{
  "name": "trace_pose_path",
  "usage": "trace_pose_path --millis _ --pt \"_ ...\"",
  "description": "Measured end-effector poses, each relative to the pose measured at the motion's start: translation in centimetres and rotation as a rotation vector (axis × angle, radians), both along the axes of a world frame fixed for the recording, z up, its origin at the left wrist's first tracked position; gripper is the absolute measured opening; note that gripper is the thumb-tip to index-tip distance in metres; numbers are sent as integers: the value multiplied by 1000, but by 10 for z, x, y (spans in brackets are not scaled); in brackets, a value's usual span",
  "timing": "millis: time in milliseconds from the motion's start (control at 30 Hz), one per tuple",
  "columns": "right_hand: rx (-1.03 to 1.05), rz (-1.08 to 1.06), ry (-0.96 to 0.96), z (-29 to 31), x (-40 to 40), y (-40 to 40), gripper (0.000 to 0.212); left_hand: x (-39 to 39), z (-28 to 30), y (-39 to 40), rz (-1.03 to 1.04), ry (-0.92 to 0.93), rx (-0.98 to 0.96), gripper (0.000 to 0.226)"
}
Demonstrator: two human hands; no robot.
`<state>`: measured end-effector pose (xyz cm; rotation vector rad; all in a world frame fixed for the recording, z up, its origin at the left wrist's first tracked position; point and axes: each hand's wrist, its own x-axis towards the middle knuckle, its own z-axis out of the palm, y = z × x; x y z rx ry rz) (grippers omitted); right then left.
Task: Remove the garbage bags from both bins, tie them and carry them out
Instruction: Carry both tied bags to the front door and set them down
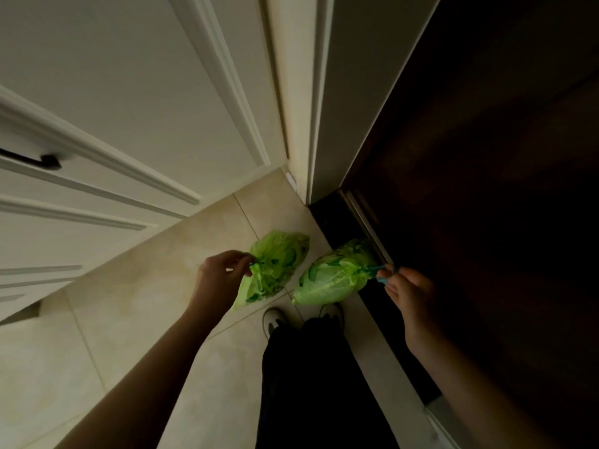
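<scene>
Two tied green garbage bags hang side by side above the tiled floor: left bag pinched by left hand fingers, right bag by right hand. White cabinets at ten o'clock, dark door at two.

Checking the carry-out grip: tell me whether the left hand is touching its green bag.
Touching. The head view shows the left hand pinching the gathered neck of the left green bag.
</scene>
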<state>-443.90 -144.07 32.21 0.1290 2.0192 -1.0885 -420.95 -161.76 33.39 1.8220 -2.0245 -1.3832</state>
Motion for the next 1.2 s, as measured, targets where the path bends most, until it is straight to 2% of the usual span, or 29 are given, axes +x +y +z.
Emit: trace_pose_path --millis 100,200,400,567,733,900,1067,1200 --pt "-40 -56 -1 -22 -9 -8 15 -9 -20 -10 32 29 -4 15" --pt "-88 -115 -33 -45 -18 -27 14 -18 -41 -23 26 30 6 14" --pt "-157 10 -9 -60 -34 -91 24 -35 -76 -63 -89 16 -36 17" --pt "-160 48 3 -61 -50 -148 32 -56 -77 -110 -101 -24 -77 16" --pt "-142 24 -73 -64 -76 -196 30 -83 -83 -149 77 22 113 19" --pt "-118 51 -34 -71 -94 -225 31 -101 -82 -174 -29 2 3 22" --pt "-137 -18 37 -73 -113 -243 32 -111 -77 -198 -56 -51 -70 23" --pt "-74 127 92 -75 -114 -247 29 -126 -73 -203 -4 -7 -93 24"
